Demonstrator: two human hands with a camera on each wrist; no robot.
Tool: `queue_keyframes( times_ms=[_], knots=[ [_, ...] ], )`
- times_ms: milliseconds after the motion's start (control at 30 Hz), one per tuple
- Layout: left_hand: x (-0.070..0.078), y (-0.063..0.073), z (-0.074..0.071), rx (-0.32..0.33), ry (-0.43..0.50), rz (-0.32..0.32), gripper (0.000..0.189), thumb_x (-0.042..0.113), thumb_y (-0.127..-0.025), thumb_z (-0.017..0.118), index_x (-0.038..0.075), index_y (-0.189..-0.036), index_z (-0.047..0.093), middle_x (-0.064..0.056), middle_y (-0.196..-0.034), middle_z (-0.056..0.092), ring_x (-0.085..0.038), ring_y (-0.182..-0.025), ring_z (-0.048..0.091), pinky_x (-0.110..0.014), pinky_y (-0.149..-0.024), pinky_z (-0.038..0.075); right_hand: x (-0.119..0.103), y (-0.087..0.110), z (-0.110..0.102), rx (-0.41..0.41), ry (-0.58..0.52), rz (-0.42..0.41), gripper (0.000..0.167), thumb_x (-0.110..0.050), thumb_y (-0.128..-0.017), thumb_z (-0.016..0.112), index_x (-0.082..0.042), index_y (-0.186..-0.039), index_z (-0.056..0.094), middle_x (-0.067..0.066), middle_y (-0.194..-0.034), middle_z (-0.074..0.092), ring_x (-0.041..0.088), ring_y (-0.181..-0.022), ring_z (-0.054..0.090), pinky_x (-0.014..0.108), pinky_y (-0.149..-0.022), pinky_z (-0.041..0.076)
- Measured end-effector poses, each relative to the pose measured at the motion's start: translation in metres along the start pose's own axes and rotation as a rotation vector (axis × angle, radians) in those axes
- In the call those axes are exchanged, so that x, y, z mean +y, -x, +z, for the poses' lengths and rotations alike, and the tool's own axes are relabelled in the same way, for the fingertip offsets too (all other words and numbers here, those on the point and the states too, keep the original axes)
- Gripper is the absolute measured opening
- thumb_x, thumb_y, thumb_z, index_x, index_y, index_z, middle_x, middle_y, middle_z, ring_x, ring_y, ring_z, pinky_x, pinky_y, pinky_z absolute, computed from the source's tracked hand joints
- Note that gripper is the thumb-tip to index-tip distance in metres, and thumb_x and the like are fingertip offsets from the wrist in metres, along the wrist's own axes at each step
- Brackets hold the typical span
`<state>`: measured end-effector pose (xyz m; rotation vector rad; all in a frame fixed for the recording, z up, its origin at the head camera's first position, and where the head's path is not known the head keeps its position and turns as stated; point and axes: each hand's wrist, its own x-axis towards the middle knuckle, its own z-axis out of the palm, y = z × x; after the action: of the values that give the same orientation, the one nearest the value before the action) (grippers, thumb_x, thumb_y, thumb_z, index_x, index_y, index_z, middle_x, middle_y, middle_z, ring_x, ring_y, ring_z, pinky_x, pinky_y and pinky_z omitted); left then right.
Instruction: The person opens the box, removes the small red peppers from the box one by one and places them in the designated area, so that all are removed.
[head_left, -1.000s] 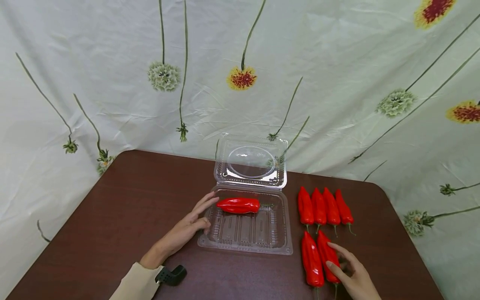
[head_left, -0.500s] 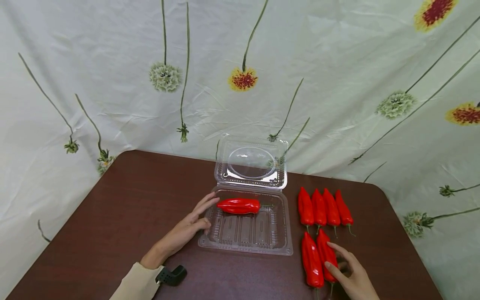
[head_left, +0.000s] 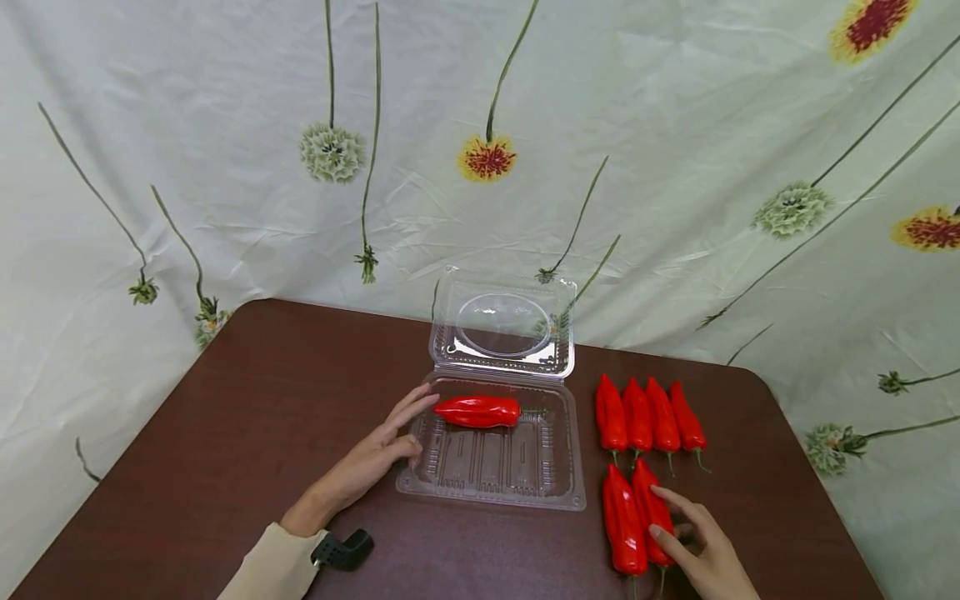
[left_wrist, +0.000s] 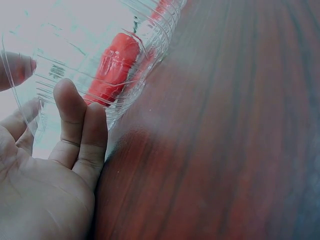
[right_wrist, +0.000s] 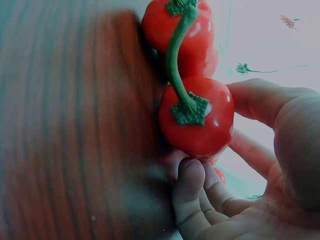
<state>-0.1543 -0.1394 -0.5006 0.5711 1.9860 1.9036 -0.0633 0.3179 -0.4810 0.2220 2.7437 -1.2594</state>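
Note:
My right hand [head_left: 701,542] holds a long red pepper [head_left: 654,512] between thumb and fingers, at the front right of the table. In the right wrist view that pepper [right_wrist: 197,120] shows its blunt end and curved green stem, with fingertips [right_wrist: 192,175] under its side. A second pepper [head_left: 624,521] lies close along its left. My left hand [head_left: 371,458] rests its fairly straight fingers at the left side of a clear plastic clamshell box [head_left: 491,500], whose lid [head_left: 502,325] stands up at the back. One red pepper [head_left: 477,412] lies crosswise inside, stem to the right.
Several more red peppers [head_left: 651,417] lie in a row behind the right hand, stems towards me. Everything is on a dark brown table [head_left: 300,383] with rounded far corners. A flower-patterned white cloth [head_left: 420,200] hangs behind it.
The right hand and the pepper it holds have shifted slightly left, towards the neighbouring pepper. The left hand and the clamshell box have stayed where they were.

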Motion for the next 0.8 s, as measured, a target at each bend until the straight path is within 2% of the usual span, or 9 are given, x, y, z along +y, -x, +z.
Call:
queue_keyframes(
  times_ms=[133,433,800],
  knots=[
    [0.001,0.000,0.000,0.001,0.004,-0.005,0.070,-0.001,-0.097,0.047,0.022,-0.160,0.026,0.008,-0.168,0.000,-0.012,-0.075,0.056,-0.025,-0.077,0.049,0.001,0.000,0.000,0.022,0.016,-0.043,0.051,-0.022,-0.093,0.071,-0.013,-0.141,0.056,0.015,-0.120,0.057,0.006,-0.072,0.059,0.025,-0.062,0.050],
    [0.002,0.000,0.000,0.000,0.019,0.037,0.070,-0.003,-0.095,0.048,0.017,-0.159,0.027,0.002,-0.168,0.000,-0.013,-0.074,0.057,-0.025,-0.074,0.050,-0.004,0.000,-0.007,0.022,0.055,-0.027,0.049,-0.032,-0.094,0.069,-0.018,-0.140,0.057,0.014,-0.128,0.054,0.006,-0.086,0.059,0.024,-0.070,0.053],
    [0.002,0.001,0.001,0.003,0.018,0.033,0.069,-0.003,-0.096,0.047,0.017,-0.159,0.027,0.002,-0.168,0.001,-0.015,-0.074,0.057,-0.025,-0.075,0.050,-0.014,0.001,-0.014,0.078,0.086,-0.112,0.043,-0.032,-0.096,0.066,-0.020,-0.137,0.059,0.007,-0.129,0.057,-0.001,-0.095,0.056,0.024,-0.073,0.053]
  ],
)
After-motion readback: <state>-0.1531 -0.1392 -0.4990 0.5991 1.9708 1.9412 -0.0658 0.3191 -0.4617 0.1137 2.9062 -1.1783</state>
